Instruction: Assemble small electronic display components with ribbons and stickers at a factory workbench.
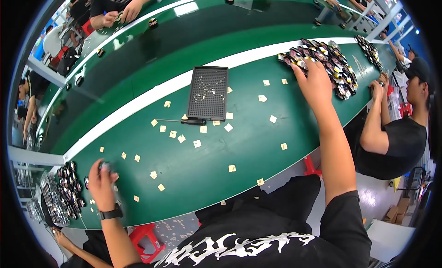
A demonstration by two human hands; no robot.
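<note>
My left hand (102,187), blurred and wearing a dark wrist band, is above the left end of the green bench. Its fingers are closed round a small dark part (105,167), too smeared to name. Out to the right, my right hand (316,86) reaches into a heap of small black parts (338,67) with pink and yellow bits. Its thumb and fingers bend together at the heap's left edge; what lies between them is hidden. Between my hands lie a black perforated tray (195,90) with tiny pieces in it and a screwdriver (195,122) against its near edge.
Small cream paper squares (197,143) are scattered over the bench (248,139). More black parts (70,189) pile up at its left end, beside clear plastic trays (53,201). Beyond a white rail runs a dark green conveyor (152,51) carrying a few parts. A co-worker (396,139) sits at right.
</note>
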